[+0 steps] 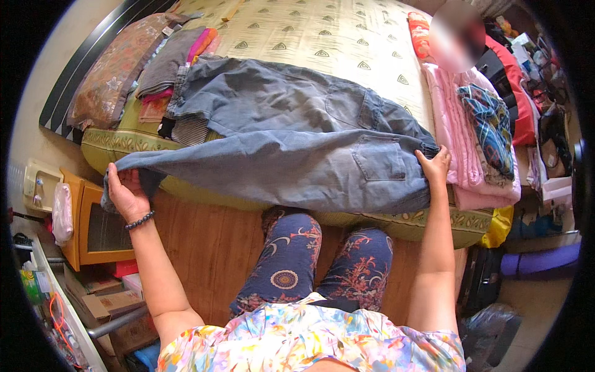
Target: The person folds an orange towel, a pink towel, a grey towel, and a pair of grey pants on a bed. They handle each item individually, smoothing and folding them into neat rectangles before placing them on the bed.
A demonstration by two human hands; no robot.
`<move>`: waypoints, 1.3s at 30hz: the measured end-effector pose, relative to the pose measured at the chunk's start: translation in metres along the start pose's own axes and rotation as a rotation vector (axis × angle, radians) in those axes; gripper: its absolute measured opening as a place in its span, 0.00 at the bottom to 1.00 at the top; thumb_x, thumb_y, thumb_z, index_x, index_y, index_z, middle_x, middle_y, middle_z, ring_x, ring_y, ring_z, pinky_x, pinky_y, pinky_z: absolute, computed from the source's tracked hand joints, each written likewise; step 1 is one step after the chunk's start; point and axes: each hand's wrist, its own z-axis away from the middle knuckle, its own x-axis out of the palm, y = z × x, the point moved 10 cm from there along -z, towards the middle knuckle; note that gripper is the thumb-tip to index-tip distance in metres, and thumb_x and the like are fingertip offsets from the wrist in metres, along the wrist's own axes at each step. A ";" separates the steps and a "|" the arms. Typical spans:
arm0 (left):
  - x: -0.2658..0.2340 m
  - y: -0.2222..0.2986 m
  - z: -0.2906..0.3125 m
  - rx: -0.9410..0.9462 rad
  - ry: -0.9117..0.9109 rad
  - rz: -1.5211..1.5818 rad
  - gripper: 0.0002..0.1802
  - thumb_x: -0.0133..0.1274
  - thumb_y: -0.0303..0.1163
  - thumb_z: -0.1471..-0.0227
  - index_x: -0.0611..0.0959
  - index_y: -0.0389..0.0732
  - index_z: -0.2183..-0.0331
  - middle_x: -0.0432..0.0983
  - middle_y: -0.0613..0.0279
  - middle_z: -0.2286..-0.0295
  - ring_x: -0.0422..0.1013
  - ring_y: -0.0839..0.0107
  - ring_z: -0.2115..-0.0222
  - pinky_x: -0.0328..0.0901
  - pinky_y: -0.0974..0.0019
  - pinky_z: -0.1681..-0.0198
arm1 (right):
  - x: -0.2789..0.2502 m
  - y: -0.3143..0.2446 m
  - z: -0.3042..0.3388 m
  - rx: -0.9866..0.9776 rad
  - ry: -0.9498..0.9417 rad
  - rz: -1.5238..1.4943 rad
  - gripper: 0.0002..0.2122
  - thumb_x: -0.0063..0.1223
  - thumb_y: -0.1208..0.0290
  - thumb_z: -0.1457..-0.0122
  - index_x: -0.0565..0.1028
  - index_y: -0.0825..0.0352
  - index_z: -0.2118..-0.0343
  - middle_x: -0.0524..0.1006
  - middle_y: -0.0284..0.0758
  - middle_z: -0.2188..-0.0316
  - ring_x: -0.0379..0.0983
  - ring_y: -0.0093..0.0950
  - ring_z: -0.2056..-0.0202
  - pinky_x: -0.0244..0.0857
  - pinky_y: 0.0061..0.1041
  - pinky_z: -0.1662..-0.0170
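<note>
A pair of blue-grey denim trousers (273, 162) lies stretched sideways along the near edge of the bed, with patch pockets toward its right end. At the left, my left hand (129, 193) is closed on the end of the nearer leg, lifted off the mattress edge. My right hand (435, 165) grips the gathered waistband end at the right, thumb on top of the cloth. The nearer leg is pulled taut between both hands and hangs partly over the bed's edge. The farther leg rests on the bed, its end beside folded clothes.
The bed (291, 34) has a pale patterned sheet. At its left are a pillow (118, 74) and folded clothes (170, 65). A pink quilt (455, 136) with a blue plaid cloth (486, 124) lies at the right. An orange cabinet (102, 217) stands at left.
</note>
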 end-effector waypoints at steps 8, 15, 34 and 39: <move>-0.010 0.005 -0.003 -0.044 0.014 0.020 0.11 0.52 0.39 0.46 0.77 0.43 0.65 0.76 0.66 0.69 0.71 0.74 0.68 0.65 0.71 0.63 | 0.005 0.020 -0.012 0.054 -0.282 -0.521 0.19 0.67 0.67 0.63 0.76 0.73 0.67 0.77 0.34 0.71 0.72 0.25 0.71 0.66 0.25 0.65; 0.020 0.011 0.008 -0.085 -0.077 -0.163 0.08 0.55 0.37 0.49 0.79 0.44 0.69 0.75 0.69 0.73 0.70 0.78 0.75 0.63 0.75 0.75 | -0.148 0.043 0.018 -0.057 -0.142 -0.087 0.28 0.66 0.62 0.61 0.67 0.68 0.58 0.76 0.48 0.63 0.73 0.42 0.59 0.65 0.35 0.56; 0.222 -0.194 -0.079 0.552 -0.375 -1.406 0.30 0.57 0.49 0.58 0.77 0.36 0.58 0.72 0.46 0.59 0.67 0.52 0.55 0.61 0.55 0.51 | -0.105 0.181 0.061 0.028 0.347 -0.543 0.26 0.67 0.65 0.55 0.69 0.71 0.54 0.74 0.38 0.60 0.69 0.29 0.59 0.61 0.26 0.52; 0.139 -0.189 -0.112 0.361 -0.258 -1.479 0.33 0.60 0.49 0.60 0.74 0.41 0.54 0.71 0.48 0.56 0.66 0.52 0.54 0.62 0.53 0.53 | -0.092 0.180 0.066 0.098 0.283 -0.711 0.20 0.65 0.70 0.52 0.71 0.72 0.57 0.74 0.34 0.62 0.68 0.26 0.62 0.61 0.24 0.54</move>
